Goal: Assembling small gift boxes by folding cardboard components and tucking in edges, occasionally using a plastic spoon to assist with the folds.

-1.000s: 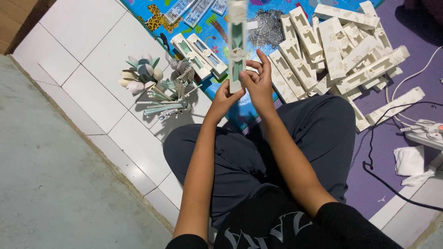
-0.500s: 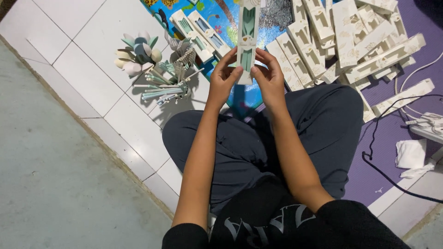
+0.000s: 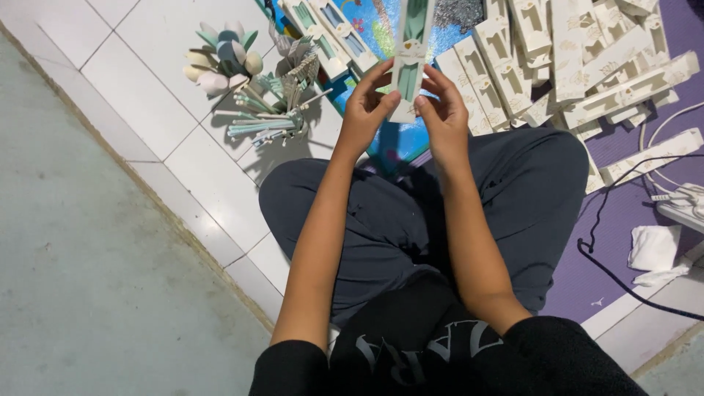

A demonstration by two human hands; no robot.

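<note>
While a person sits cross-legged on the white tiled floor (image 3: 154, 88), a heap of long white card sleeves (image 3: 587, 66), too many and too overlapped to count, fills the upper right on a purple mat (image 3: 623, 220). At upper left lies one bundle of pastel spoons and forks (image 3: 242, 88). Two filled sleeves (image 3: 323, 33) lie flat just beyond the hands. One narrow white sleeve with teal cutlery inside (image 3: 409, 62) stands upright between both hands, its long axis pointing away from the body. The left hand (image 3: 364, 114) and right hand (image 3: 440, 110) each pinch its lower end, fingers closed on opposite edges, equally near.
</note>
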